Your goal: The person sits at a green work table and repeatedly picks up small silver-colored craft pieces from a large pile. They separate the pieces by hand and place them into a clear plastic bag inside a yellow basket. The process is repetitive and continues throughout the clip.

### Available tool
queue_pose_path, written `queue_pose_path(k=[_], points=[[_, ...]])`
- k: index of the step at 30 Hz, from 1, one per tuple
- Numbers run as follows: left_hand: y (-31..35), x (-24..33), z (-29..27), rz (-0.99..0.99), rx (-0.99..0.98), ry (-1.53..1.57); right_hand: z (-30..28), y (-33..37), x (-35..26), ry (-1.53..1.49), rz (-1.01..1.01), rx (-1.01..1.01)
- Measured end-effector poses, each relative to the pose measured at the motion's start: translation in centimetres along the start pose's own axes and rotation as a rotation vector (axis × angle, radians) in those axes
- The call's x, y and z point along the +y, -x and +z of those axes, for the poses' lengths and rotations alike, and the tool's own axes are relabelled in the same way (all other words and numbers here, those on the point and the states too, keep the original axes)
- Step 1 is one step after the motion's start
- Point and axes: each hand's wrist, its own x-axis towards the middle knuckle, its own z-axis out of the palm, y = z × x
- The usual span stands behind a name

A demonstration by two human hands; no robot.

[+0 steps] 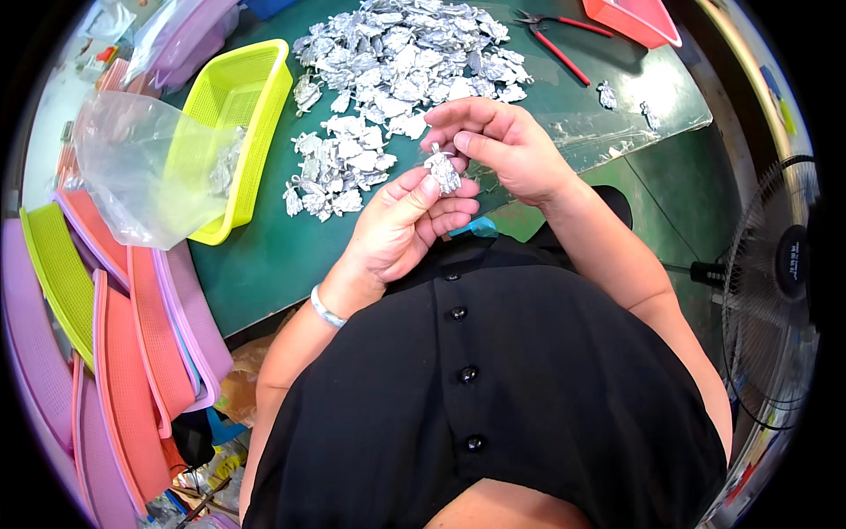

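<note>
Close to my body, just off the table edge, my left hand pinches a small silver metal casting between thumb and fingers. It has an uneven, figure-like surface and a narrow bit at the top. Right above it is my right hand, its fingers loosely curved and the thumb apart from the index finger. Whether a right fingertip touches the casting's top cannot be made out. A small pile of similar castings lies left of my hands on the green table. Beyond it spreads a much larger heap.
A yellow-green basket stands at the left, with a clear plastic bag over it. Stacked pink baskets fill the lower left. Red-handled pliers, two loose castings and a red tray are far right. A fan stands right.
</note>
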Motion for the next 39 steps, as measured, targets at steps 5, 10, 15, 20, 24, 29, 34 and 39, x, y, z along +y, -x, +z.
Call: queue_pose_path(k=[5,10,15,20,24,29,34,39], points=[[0.0,0.0,-0.4,-0.018,-0.054,0.106,0.0,0.0,0.2,-0.004,-0.007,-0.002],[0.3,0.2,-0.6,-0.025,-0.049,0.122,-0.1,-0.2,0.2,0.015,0.020,-0.026],[0.4,0.5,-0.5,-0.030,-0.024,0.100,-0.1,-0.3,0.6,0.019,0.019,-0.034],[0.5,0.5,-0.6,-0.036,0.011,0.085,0.0,-0.4,0.8,0.029,0.029,-0.030],[0.6,0.5,-0.5,-0.032,0.007,0.080,0.2,-0.4,0.8,0.029,0.046,-0.034],[0.9,0.6,-0.3,-0.026,0.050,0.019,0.2,-0.6,1.0,0.059,0.045,-0.059],[1.3,0.7,-0.7,0.018,0.153,-0.107,-0.1,-1.1,1.5,0.398,-0.116,0.091],[2.0,0.8,-1.7,0.114,0.202,-0.144,-0.3,-2.1,2.6,1.060,-0.416,0.134]])
